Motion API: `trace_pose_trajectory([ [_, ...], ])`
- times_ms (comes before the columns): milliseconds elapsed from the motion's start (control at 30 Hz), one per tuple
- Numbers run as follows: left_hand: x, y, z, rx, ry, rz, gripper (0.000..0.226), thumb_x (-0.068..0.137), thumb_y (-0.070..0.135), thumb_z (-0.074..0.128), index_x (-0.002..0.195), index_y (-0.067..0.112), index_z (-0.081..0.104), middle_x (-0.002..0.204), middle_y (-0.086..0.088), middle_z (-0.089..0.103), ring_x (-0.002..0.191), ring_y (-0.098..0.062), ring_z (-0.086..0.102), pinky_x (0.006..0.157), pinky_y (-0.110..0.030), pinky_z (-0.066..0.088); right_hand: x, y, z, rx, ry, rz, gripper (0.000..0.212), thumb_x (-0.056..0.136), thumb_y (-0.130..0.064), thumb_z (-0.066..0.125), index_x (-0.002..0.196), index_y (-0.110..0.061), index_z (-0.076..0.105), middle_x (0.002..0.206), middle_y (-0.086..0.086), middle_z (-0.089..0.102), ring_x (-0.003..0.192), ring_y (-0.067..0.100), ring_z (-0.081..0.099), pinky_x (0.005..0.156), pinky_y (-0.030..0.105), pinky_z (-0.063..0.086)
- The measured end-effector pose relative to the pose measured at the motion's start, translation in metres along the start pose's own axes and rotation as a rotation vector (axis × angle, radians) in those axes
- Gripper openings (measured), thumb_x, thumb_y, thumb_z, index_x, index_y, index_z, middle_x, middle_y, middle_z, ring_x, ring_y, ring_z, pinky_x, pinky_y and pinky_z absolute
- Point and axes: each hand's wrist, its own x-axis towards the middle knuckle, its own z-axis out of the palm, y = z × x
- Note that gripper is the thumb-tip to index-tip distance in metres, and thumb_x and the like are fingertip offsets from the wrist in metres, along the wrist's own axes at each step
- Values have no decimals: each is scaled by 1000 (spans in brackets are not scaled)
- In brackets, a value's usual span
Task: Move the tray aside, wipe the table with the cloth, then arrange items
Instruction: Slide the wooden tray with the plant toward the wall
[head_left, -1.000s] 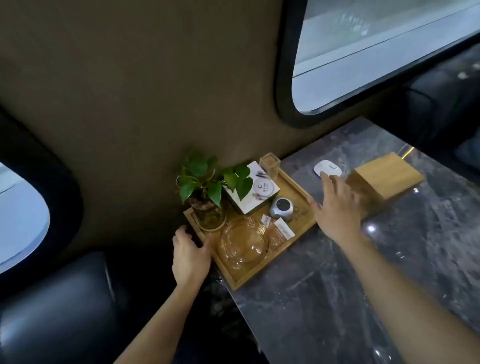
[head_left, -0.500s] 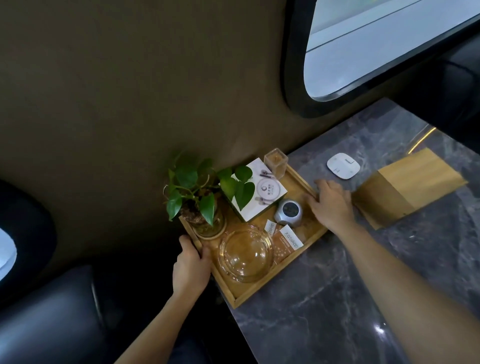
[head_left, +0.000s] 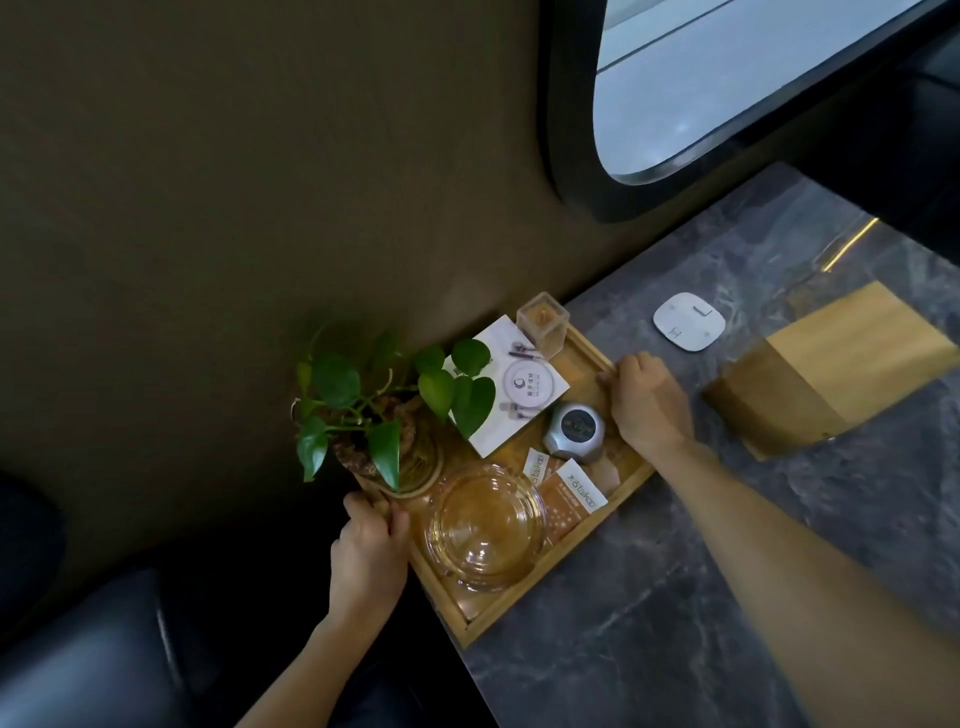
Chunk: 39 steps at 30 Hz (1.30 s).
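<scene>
Both hands have closed onto the tray since a second ago, when the right hand was stretched out toward the white pad and the left only reached the near rim.

Largest first: the dark marbled surface (head_left: 727, 597) fills the lower right of the frame, running up under the window (head_left: 727, 93). The wooden tray (head_left: 524, 613) sits at centre, on the surface's left edge against the brown wall, its near-left side apparently overhanging. To its right, apart from it, lies a wooden box (head_left: 852, 358), and above that the small white pad (head_left: 688, 321).

The left hand (head_left: 369, 561) is clenched on the tray's lower-left rim beside the plant; the right hand (head_left: 647, 402) is curled over the upper-right rim. Each grip is closed on the tray.

On the tray stand a leafy plant (head_left: 374, 405) in a glass pot, a glass ashtray (head_left: 485, 525), a white card (head_left: 511, 387), a grey round gadget (head_left: 574, 431), a clear holder (head_left: 543, 325) and small packets (head_left: 571, 499).

The tray looks stiff but loaded and top-heavy: loose glass pieces would slide or tip. Opposite rims are likely the right hold; it should probably stay level and move slowly.
</scene>
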Motion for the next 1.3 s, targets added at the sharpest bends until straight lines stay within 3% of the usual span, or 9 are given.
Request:
trace_pose_trajectory([
  [167, 1, 20, 5, -21, -12, 35, 18, 92, 20, 48, 88, 7, 36, 89, -24, 63, 83, -44, 61, 64, -36, 38, 11, 17, -7, 35, 88, 3, 32, 95, -22, 45, 90, 8, 57, 98, 27, 59, 93, 40, 53, 69, 40, 40],
  [333, 12, 49, 23, 15, -33, 81, 18, 92, 19, 48, 87, 9, 34, 83, -18, 61, 85, -44, 62, 65, -38, 42, 27, 44, -18, 5, 183, -9, 26, 90, -14, 53, 81, 10, 58, 83, 31, 60, 78, 44, 57, 63, 43, 44],
  [433, 16, 71, 35, 7, -53, 94, 16, 93, 18, 46, 89, 8, 33, 95, -24, 64, 90, -43, 61, 65, -34, 38, 41, 61, -26, -28, 179, 48, 28, 93, -18, 49, 88, 8, 57, 92, 28, 61, 85, 42, 56, 71, 44, 44],
  [500, 18, 84, 44, -6, -67, 115, 15, 93, 19, 45, 90, 10, 34, 97, -23, 64, 90, -42, 61, 68, -37, 43, 50, 74, -30, -48, 163, 87, 31, 94, -22, 46, 92, 7, 56, 97, 26, 60, 91, 40, 54, 76, 44, 42],
  [600, 24, 101, 56, -12, -87, 147, 13, 94, 21, 43, 90, 11, 36, 94, -20, 64, 87, -39, 62, 75, -44, 49, 62, 89, -39, -52, 139, 140, 33, 95, -25, 42, 97, 6, 55, 104, 25, 59, 99, 38, 52, 81, 43, 38],
  [767, 38, 125, 78, -5, -93, 171, 21, 94, 21, 42, 101, 1, 43, 84, -11, 56, 87, -38, 61, 73, -42, 47, 81, 106, -52, 14, 90, 249, 33, 97, -26, 40, 99, 4, 53, 110, 25, 57, 105, 38, 49, 85, 43, 37],
  [933, 45, 138, 94, -4, -93, 173, 24, 94, 22, 42, 102, 0, 46, 86, -12, 57, 88, -37, 60, 75, -41, 46, 98, 117, -52, 31, 97, 278, 33, 96, -26, 41, 103, 3, 55, 113, 24, 58, 106, 36, 49, 91, 44, 36],
  [1133, 53, 139, 106, 24, -91, 175, 25, 94, 21, 43, 103, -1, 47, 89, -14, 60, 87, -34, 60, 68, -35, 41, 105, 123, -48, 3, 93, 286, 34, 96, -26, 42, 109, 3, 53, 117, 23, 56, 111, 35, 48, 94, 42, 35],
  [1300, 52, 136, 106, 45, -75, 213, 24, 94, 22, 44, 102, 0, 48, 79, -4, 55, 70, -22, 55, 58, -30, 37, 105, 122, -53, 33, 61, 333, 35, 95, -30, 43, 108, 0, 53, 115, 20, 56, 107, 34, 50, 91, 44, 39],
])
